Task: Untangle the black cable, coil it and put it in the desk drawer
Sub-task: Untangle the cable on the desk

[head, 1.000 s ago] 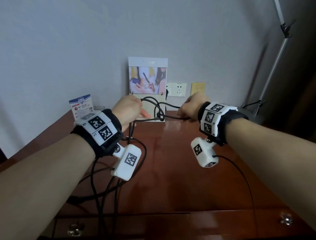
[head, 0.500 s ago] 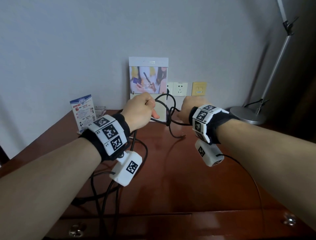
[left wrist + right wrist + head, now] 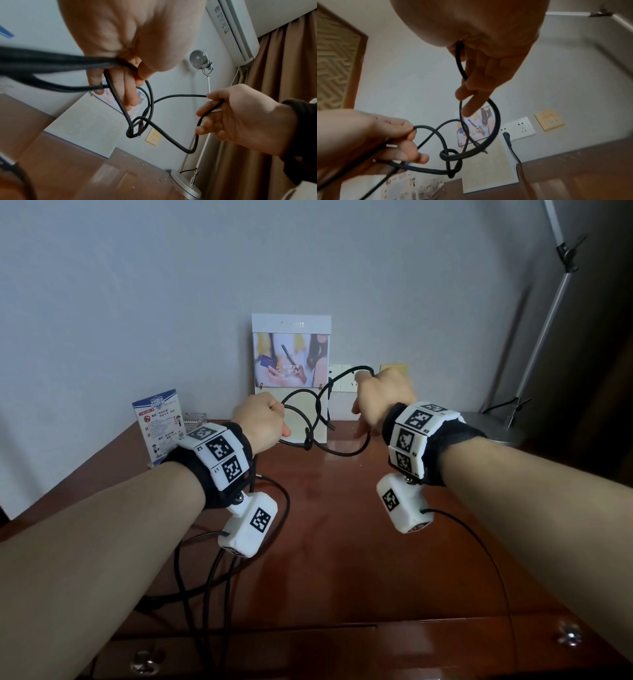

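Head view: glossy reddish-brown desk (image 3: 342,542)

card (image 3: 161,429) text unreadable, black cable (image 3: 41,65) blurred

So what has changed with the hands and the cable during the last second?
The right hand rose and drew away to the right, pulling a loop of the black cable wider. The left hand rose a little. The knot remains tied; both hands keep their grip.

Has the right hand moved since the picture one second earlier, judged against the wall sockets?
Yes. The right hand has risen and now overlaps the white wall sockets; earlier it sat below them.
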